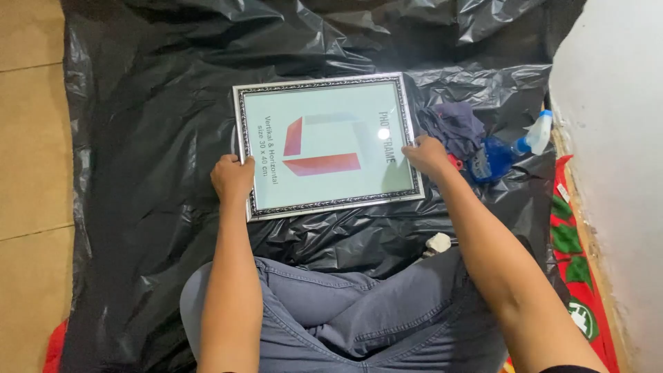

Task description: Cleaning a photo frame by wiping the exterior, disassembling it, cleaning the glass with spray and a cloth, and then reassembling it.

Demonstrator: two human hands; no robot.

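Grey-trousered legs fill the bottom of the frame, and above them the left hand [231, 177] and right hand [428, 155] each clamp a side of the picture frame [324, 145] (silver-edged) lying centre on black plastic sheet [152, 103].

Picture frame [324, 145] with silver ornate border lies flat on black plastic sheeting [152, 117]; left hand [232, 177] grips its left edge near the lower corner; right hand [427, 155] holds its right edge. Just right of the frame: crumpled dark blue cloth [454, 126], touching a blue spray bottle [511, 153] with pale nozzle; small white scrap [438, 242] lies below the frame; grey-trousered legs [345, 311] crossed beneath.
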